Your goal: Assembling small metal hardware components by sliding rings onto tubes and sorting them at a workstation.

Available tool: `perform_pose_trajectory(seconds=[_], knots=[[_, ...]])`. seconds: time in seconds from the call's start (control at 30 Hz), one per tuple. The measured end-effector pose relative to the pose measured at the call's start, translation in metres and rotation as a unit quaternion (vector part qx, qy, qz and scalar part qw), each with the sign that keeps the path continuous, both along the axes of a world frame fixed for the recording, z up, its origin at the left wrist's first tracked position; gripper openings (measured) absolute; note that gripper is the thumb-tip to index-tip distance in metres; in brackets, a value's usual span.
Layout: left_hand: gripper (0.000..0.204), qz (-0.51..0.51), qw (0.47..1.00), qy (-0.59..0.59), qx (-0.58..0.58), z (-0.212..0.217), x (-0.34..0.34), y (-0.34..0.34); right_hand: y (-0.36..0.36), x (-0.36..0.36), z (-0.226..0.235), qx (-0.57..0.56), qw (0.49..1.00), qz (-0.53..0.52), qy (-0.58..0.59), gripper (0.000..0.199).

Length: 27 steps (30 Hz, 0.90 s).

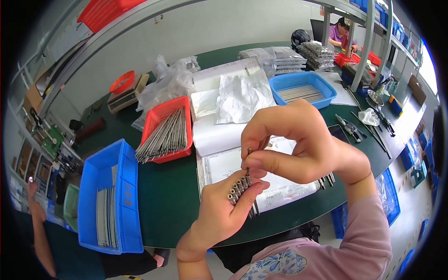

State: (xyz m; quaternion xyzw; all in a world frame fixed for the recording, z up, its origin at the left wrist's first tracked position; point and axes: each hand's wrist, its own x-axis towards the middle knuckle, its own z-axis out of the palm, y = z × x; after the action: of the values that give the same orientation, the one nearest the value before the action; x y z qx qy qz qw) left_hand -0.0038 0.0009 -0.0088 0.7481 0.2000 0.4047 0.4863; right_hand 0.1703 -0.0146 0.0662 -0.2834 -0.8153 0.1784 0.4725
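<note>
Over the green table, my left hand [215, 215] is closed around several slim metal rods [237, 189]. Their hollow, socket-like ends stand in a slanting row above the fingers. My right hand [298, 147] pinches a thin metal pin [249, 150] between thumb and forefinger. The pin points down at the uppermost rod in the row; whether it sits inside that rod's end I cannot tell. Beneath both hands lies a printed technical drawing [219, 169]. More metal rod ends [326, 180] show on the drawing, just below my right wrist.
Left of the papers, a red basket [188, 122] holds many rods. A deep blue bin [129, 200] with rods stands at the table's left edge. Farther back are a light blue basket [322, 100] and bagged parts [289, 58]. Calipers [350, 128] lie right. Two other people [337, 35] are nearby.
</note>
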Motion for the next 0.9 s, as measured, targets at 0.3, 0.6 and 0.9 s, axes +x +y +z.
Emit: perform_pose_trajectory(seconds=[0.3,0.6,0.9], knots=[[0.016,0.002,0.999,0.021,0.028,0.002,0.002,0.0,0.004,0.002,0.011,0.024,0.994,-0.032,-0.104,0.005],[0.011,-0.001,0.993,0.039,0.113,0.009,0.001,-0.009,-0.014,0.008,-0.002,0.086,0.993,-0.021,-0.078,0.005],[0.009,0.009,0.996,0.0,0.092,-0.002,0.006,-0.007,-0.014,0.015,-0.01,0.0,1.0,-0.01,-0.024,0.006]])
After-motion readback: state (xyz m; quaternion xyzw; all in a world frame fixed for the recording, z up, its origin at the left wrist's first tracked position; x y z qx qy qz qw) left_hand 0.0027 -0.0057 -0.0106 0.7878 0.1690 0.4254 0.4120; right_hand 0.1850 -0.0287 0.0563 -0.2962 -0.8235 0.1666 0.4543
